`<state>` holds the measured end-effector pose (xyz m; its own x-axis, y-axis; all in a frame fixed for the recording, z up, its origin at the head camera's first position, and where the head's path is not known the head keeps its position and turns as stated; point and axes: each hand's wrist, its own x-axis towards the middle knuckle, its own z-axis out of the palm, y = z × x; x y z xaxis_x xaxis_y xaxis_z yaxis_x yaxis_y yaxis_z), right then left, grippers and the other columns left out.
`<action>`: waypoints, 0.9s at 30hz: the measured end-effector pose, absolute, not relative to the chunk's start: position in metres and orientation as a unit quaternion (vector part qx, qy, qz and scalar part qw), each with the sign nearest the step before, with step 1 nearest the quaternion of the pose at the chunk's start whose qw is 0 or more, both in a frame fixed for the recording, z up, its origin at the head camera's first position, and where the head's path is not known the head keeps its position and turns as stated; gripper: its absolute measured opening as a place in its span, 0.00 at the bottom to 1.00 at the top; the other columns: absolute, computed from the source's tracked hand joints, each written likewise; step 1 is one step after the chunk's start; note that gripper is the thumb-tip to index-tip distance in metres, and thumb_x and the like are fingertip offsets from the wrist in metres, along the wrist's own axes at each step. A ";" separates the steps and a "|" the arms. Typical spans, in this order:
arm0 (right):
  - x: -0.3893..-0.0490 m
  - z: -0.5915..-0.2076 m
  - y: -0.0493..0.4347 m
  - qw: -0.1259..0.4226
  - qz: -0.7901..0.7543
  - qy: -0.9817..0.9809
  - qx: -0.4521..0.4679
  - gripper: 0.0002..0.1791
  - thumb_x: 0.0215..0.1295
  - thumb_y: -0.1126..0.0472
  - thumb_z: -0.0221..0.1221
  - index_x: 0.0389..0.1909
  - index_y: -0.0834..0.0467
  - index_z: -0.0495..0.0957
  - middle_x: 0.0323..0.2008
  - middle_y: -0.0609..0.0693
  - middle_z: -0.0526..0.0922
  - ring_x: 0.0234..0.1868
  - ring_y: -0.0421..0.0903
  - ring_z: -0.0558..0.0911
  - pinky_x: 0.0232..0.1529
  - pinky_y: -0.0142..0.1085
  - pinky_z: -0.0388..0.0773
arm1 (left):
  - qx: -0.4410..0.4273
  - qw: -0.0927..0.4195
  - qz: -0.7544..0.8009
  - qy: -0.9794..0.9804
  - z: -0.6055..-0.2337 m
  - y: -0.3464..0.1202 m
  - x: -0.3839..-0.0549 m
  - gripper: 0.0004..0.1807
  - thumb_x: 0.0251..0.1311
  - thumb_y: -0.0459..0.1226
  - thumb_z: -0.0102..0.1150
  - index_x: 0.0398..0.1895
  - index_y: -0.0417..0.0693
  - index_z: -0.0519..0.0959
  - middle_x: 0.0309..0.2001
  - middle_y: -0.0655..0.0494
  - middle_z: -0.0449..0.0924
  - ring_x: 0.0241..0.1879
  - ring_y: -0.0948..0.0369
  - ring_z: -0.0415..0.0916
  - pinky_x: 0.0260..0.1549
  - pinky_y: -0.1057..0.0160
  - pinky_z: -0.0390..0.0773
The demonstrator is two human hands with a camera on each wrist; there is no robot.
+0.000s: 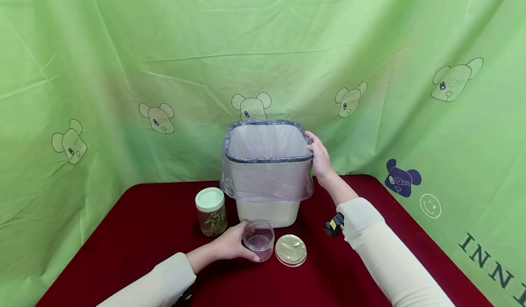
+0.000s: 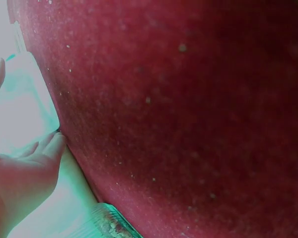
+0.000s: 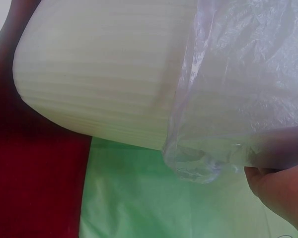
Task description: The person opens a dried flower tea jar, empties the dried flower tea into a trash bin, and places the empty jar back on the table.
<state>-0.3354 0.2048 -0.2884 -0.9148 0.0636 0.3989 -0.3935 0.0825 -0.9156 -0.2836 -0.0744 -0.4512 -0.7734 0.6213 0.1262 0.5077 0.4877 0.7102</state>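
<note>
My left hand (image 1: pixel 231 244) grips a clear empty jar (image 1: pixel 267 251) low over the red tabletop, thumb on the near side and fingers behind it. A cream trash bin (image 1: pixel 269 214) stands upright just beyond, lined with a clear plastic bag (image 1: pixel 271 181) folded down over its outside. On the bin's right side my right hand (image 1: pixel 322 161) holds the dark rim (image 1: pixel 283 159), fingertips lapping over the edge. The right wrist view shows the bag's loose hem (image 3: pixel 181 129) hanging beside that hand. The left wrist view catches the left hand (image 2: pixel 27 181) around the pale, washed-out jar.
Left of the bin stands a jar (image 1: pixel 213 220) with a mint-green lid and greenish-brown contents. A round lid with a gold, foil-like top (image 1: pixel 291 248) lies right of the clear jar. Green printed cloth (image 1: pixel 185 83) hangs behind the red-covered table (image 1: pixel 156 215).
</note>
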 end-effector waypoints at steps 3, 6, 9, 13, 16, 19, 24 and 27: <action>-0.336 -0.288 0.205 0.173 0.667 -0.715 0.118 0.34 0.63 0.66 0.36 0.73 0.65 0.55 0.73 0.58 0.54 0.70 0.51 0.57 0.68 0.42 0.53 | 0.327 0.068 0.382 0.862 -0.451 -0.075 -0.284 0.43 0.36 0.47 0.81 0.56 0.39 0.71 0.52 0.47 0.78 0.53 0.53 0.75 0.54 0.56 0.73; -0.335 -0.288 0.205 0.173 0.668 -0.713 0.120 0.34 0.63 0.66 0.36 0.73 0.65 0.55 0.73 0.58 0.54 0.70 0.51 0.57 0.68 0.42 0.53 | 0.330 0.067 0.382 0.861 -0.450 -0.075 -0.284 0.43 0.36 0.47 0.81 0.56 0.39 0.71 0.53 0.46 0.78 0.54 0.52 0.74 0.55 0.55 0.73; -0.335 -0.288 0.205 0.173 0.669 -0.712 0.121 0.34 0.63 0.66 0.36 0.73 0.65 0.54 0.73 0.58 0.54 0.70 0.52 0.57 0.68 0.42 0.53 | 0.332 0.067 0.380 0.861 -0.450 -0.076 -0.284 0.44 0.36 0.46 0.81 0.56 0.38 0.70 0.53 0.46 0.78 0.54 0.51 0.74 0.55 0.54 0.72; -0.335 -0.287 0.205 0.172 0.669 -0.714 0.118 0.34 0.63 0.66 0.36 0.73 0.65 0.55 0.73 0.57 0.54 0.70 0.51 0.57 0.68 0.42 0.53 | 0.325 0.074 0.381 0.863 -0.449 -0.078 -0.283 0.45 0.37 0.47 0.81 0.57 0.36 0.69 0.52 0.45 0.77 0.54 0.51 0.74 0.54 0.53 0.73; -0.335 -0.288 0.205 0.171 0.669 -0.714 0.116 0.34 0.63 0.66 0.36 0.73 0.65 0.55 0.73 0.57 0.54 0.70 0.51 0.57 0.68 0.42 0.53 | 0.316 0.083 0.393 0.860 -0.446 -0.081 -0.282 0.45 0.38 0.46 0.80 0.57 0.34 0.69 0.52 0.44 0.76 0.54 0.49 0.75 0.53 0.52 0.74; -0.335 -0.287 0.204 0.169 0.671 -0.712 0.116 0.34 0.63 0.66 0.36 0.73 0.65 0.54 0.73 0.57 0.54 0.70 0.51 0.57 0.69 0.42 0.53 | 0.310 0.086 0.409 0.854 -0.443 -0.085 -0.281 0.44 0.40 0.44 0.80 0.57 0.32 0.68 0.53 0.43 0.75 0.53 0.47 0.75 0.53 0.50 0.75; -0.335 -0.287 0.204 0.169 0.672 -0.711 0.117 0.34 0.63 0.66 0.36 0.73 0.65 0.54 0.73 0.58 0.54 0.70 0.51 0.57 0.69 0.42 0.53 | 0.309 0.077 0.425 0.847 -0.438 -0.094 -0.281 0.42 0.43 0.42 0.79 0.58 0.30 0.68 0.54 0.42 0.74 0.54 0.47 0.74 0.55 0.49 0.73; -0.335 -0.288 0.205 0.168 0.671 -0.713 0.115 0.34 0.63 0.66 0.36 0.73 0.65 0.54 0.73 0.57 0.54 0.70 0.51 0.56 0.69 0.42 0.52 | 0.306 0.075 0.433 0.844 -0.432 -0.100 -0.279 0.42 0.44 0.42 0.78 0.58 0.30 0.68 0.56 0.41 0.74 0.56 0.46 0.72 0.56 0.48 0.72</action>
<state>-0.3349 0.2046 -0.2879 -0.9168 0.0609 0.3946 -0.3902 0.0728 -0.9179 -0.2794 -0.0998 -0.4322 -0.8010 0.5823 0.1392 0.4526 0.4368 0.7774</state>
